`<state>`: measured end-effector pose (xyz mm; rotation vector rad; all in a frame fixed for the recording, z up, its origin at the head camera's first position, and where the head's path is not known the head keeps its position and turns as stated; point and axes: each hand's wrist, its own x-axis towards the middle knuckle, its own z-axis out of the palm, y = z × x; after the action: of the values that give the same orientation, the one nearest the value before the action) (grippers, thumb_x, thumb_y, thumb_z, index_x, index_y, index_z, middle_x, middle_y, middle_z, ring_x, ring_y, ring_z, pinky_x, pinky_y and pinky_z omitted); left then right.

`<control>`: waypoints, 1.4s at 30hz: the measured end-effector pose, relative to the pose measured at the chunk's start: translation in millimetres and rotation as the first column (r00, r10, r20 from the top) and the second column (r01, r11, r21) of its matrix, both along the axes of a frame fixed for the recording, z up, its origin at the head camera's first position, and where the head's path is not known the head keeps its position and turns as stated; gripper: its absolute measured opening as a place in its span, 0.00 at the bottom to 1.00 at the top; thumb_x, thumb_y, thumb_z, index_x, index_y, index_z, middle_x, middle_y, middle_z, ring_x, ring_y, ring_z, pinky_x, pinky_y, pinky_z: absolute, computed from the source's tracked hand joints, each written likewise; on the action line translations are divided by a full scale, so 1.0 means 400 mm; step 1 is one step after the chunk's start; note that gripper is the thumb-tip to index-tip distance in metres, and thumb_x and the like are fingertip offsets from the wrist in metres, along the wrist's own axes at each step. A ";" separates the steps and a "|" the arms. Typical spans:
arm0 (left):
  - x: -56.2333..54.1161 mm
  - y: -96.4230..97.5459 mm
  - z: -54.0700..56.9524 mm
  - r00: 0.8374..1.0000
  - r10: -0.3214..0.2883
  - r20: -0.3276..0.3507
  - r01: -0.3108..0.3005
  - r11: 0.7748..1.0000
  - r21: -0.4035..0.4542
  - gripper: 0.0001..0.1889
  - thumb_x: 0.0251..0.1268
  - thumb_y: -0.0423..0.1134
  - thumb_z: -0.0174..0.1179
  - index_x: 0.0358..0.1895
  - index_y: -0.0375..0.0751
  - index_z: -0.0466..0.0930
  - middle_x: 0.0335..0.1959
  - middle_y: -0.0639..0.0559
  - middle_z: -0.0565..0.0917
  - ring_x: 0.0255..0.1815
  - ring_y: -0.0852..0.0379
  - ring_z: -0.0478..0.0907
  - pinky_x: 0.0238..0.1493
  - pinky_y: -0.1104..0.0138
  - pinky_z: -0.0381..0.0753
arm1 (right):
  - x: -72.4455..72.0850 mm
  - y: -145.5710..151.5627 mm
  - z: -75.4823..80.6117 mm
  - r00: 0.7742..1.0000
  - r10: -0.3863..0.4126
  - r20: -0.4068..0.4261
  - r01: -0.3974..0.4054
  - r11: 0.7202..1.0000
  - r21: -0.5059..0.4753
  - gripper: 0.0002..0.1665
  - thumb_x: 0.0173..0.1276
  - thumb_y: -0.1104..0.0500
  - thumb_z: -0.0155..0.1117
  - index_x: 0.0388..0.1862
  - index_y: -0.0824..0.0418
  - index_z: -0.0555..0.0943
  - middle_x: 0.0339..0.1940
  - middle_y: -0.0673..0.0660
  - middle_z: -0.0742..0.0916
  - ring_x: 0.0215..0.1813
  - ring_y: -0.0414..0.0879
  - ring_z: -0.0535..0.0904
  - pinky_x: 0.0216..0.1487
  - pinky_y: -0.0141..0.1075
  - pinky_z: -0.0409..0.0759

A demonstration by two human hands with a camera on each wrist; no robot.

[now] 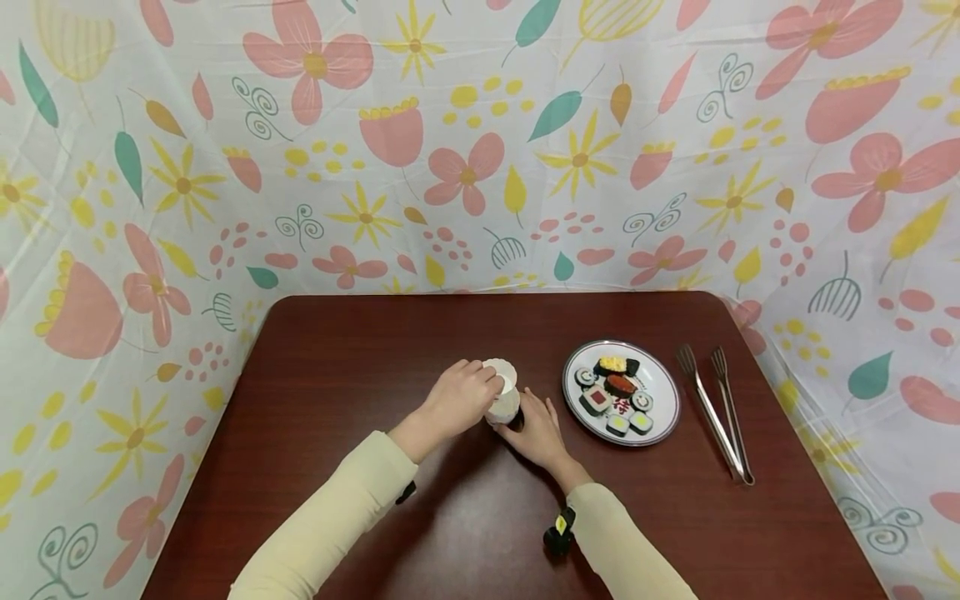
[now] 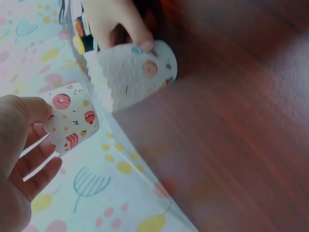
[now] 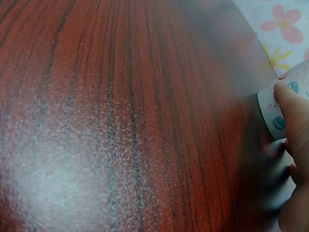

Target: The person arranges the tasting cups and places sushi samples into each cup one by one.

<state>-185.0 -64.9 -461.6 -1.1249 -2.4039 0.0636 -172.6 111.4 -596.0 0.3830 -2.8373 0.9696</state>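
Note:
My left hand point(image 1: 461, 398) pinches a single paper baking cup point(image 2: 77, 121) by its scalloped rim, thumb on the outside. White with red and yellow printed pictures, this cup is held just above a stack of paper baking cups point(image 2: 130, 75) in the head view. My right hand point(image 1: 536, 429) holds that stack around its lower side, near the table surface. Blue and orange prints mark the stack's outermost cup. In the right wrist view, the thumb presses the side of the stack point(image 3: 270, 113), which is partly cut off by the frame's edge.
To the right, a round white plate point(image 1: 581, 417) with a dark rim carries several sushi pieces. Beyond it lie metal tongs point(image 1: 716, 421), arms spread. A patterned cloth point(image 1: 465, 233) hangs along the back and sides of the brown table point(image 1: 360, 333).

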 end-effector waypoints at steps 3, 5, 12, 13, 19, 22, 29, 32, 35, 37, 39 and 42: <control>-0.011 -0.014 0.010 1.000 0.015 0.010 -0.015 1.000 0.003 0.06 0.52 0.42 0.66 0.30 0.46 0.80 0.29 0.55 0.81 0.31 0.56 0.77 0.32 0.68 0.73 | 0.002 0.000 -0.002 1.000 0.004 -0.006 -0.004 1.000 -0.006 0.39 0.51 0.45 0.70 0.60 0.57 0.70 0.58 0.58 0.78 0.68 0.56 0.64 0.64 0.62 0.51; -0.020 -0.026 0.014 0.999 0.027 0.021 -0.027 1.000 0.009 0.06 0.51 0.41 0.66 0.30 0.46 0.80 0.29 0.55 0.81 0.31 0.56 0.76 0.32 0.68 0.73 | 0.003 0.002 -0.004 1.000 0.002 -0.003 -0.002 1.000 -0.008 0.40 0.50 0.45 0.71 0.60 0.57 0.70 0.59 0.59 0.77 0.68 0.56 0.64 0.65 0.62 0.51; -0.063 -0.087 0.013 0.996 0.065 0.059 -0.069 0.996 0.065 0.05 0.50 0.34 0.64 0.28 0.43 0.77 0.27 0.52 0.79 0.29 0.53 0.75 0.29 0.66 0.72 | 0.007 0.006 -0.002 1.000 -0.002 0.003 0.002 1.000 -0.009 0.40 0.50 0.45 0.71 0.60 0.58 0.70 0.59 0.60 0.77 0.68 0.55 0.64 0.66 0.61 0.50; -0.070 -0.098 0.010 0.995 0.074 0.061 -0.078 0.994 0.072 0.05 0.49 0.34 0.64 0.27 0.42 0.76 0.27 0.52 0.79 0.29 0.52 0.74 0.29 0.65 0.72 | 0.007 0.006 -0.001 1.000 -0.001 0.001 0.001 1.000 -0.008 0.40 0.50 0.45 0.71 0.60 0.58 0.70 0.59 0.60 0.77 0.68 0.55 0.64 0.66 0.61 0.51; -0.101 -0.173 -0.014 0.983 0.154 0.103 -0.161 0.985 0.065 0.06 0.51 0.35 0.65 0.29 0.41 0.76 0.28 0.51 0.79 0.28 0.51 0.74 0.28 0.64 0.73 | 0.009 0.005 -0.002 1.000 0.000 0.008 0.000 1.000 0.004 0.40 0.50 0.45 0.71 0.60 0.58 0.70 0.59 0.59 0.77 0.68 0.54 0.64 0.66 0.60 0.51; -0.110 -0.209 -0.026 0.966 0.213 0.147 -0.222 0.974 0.043 0.06 0.53 0.36 0.65 0.30 0.41 0.77 0.29 0.51 0.79 0.29 0.51 0.74 0.31 0.64 0.74 | 0.010 0.005 -0.002 1.000 0.000 0.008 0.000 1.000 0.002 0.39 0.50 0.46 0.71 0.60 0.58 0.70 0.59 0.59 0.77 0.68 0.54 0.63 0.66 0.60 0.51; -0.124 -0.274 -0.040 0.922 0.315 0.224 -0.329 0.944 0.027 0.04 0.54 0.33 0.64 0.30 0.41 0.77 0.28 0.50 0.78 0.30 0.51 0.74 0.34 0.62 0.76 | 0.009 0.003 0.001 1.000 0.006 -0.013 -0.006 1.000 0.000 0.38 0.50 0.46 0.71 0.59 0.58 0.71 0.58 0.59 0.78 0.68 0.54 0.64 0.65 0.60 0.51; -0.131 -0.298 -0.045 0.904 0.352 0.244 -0.369 0.929 0.026 0.05 0.53 0.34 0.64 0.29 0.41 0.76 0.28 0.49 0.78 0.30 0.49 0.74 0.35 0.61 0.75 | 0.008 0.002 0.002 1.000 0.009 -0.019 -0.009 1.000 -0.003 0.38 0.50 0.46 0.71 0.58 0.58 0.71 0.58 0.59 0.78 0.68 0.54 0.64 0.65 0.61 0.52; -0.137 -0.318 -0.054 0.888 0.381 0.259 -0.401 0.915 0.029 0.05 0.52 0.34 0.64 0.29 0.40 0.76 0.28 0.48 0.78 0.30 0.48 0.75 0.35 0.60 0.76 | 0.009 0.001 0.003 1.000 0.010 -0.021 -0.010 1.000 -0.006 0.38 0.50 0.46 0.71 0.58 0.58 0.71 0.58 0.59 0.78 0.68 0.55 0.64 0.65 0.61 0.52; -0.140 -0.330 -0.062 0.877 0.397 0.271 -0.420 0.907 0.032 0.05 0.53 0.33 0.64 0.29 0.40 0.77 0.28 0.48 0.78 0.30 0.48 0.75 0.34 0.59 0.76 | 0.008 0.002 0.002 1.000 0.009 -0.023 -0.009 1.000 -0.007 0.38 0.50 0.46 0.71 0.58 0.58 0.71 0.58 0.59 0.78 0.68 0.55 0.64 0.65 0.61 0.52; -0.142 -0.343 -0.071 0.866 0.415 0.280 -0.439 0.898 0.028 0.05 0.53 0.34 0.64 0.29 0.40 0.77 0.28 0.48 0.78 0.30 0.48 0.74 0.34 0.59 0.76 | 0.008 0.002 0.002 0.999 0.009 -0.032 -0.009 1.000 -0.006 0.38 0.49 0.46 0.71 0.58 0.59 0.71 0.57 0.60 0.78 0.67 0.56 0.65 0.64 0.62 0.53; -0.141 -0.360 -0.085 0.848 0.438 0.296 -0.467 0.884 0.030 0.04 0.54 0.33 0.63 0.29 0.39 0.77 0.27 0.47 0.78 0.30 0.47 0.74 0.34 0.58 0.76 | 0.007 0.001 0.001 0.999 0.009 -0.035 -0.009 1.000 -0.005 0.38 0.50 0.47 0.71 0.58 0.59 0.71 0.57 0.59 0.78 0.67 0.56 0.65 0.64 0.62 0.53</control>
<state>-241.2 -208.9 -495.7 -0.5217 -2.8491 -0.0690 -169.8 111.7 -595.7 0.4082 -2.8036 0.9619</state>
